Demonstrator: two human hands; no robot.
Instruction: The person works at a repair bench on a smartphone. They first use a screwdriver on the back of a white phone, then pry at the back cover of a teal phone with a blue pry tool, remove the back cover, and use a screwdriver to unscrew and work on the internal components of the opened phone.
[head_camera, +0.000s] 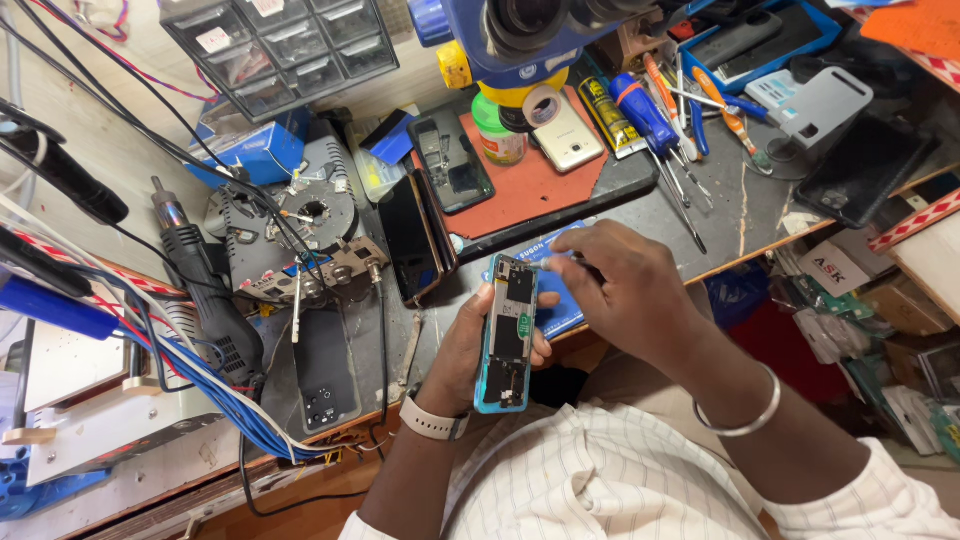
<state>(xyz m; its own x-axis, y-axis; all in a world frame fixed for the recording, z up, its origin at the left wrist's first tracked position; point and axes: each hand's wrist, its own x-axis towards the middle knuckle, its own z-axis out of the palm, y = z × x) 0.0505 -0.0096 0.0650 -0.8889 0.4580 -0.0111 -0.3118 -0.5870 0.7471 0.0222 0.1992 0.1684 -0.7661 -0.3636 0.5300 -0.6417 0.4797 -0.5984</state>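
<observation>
My left hand holds an opened phone upright by its blue frame, with the circuit boards and inner parts showing. My right hand is pinched on a thin tool whose tip meets the phone's top edge. A white watch sits on my left wrist and a silver bangle on my right wrist. Both hands hover over the near edge of the workbench, above a blue mat.
A microscope head hangs over a red mat with two phones and a green-capped jar. Dark phones lie to the left. A hot-air gun, cables, screwdrivers and a drawer cabinet crowd the bench.
</observation>
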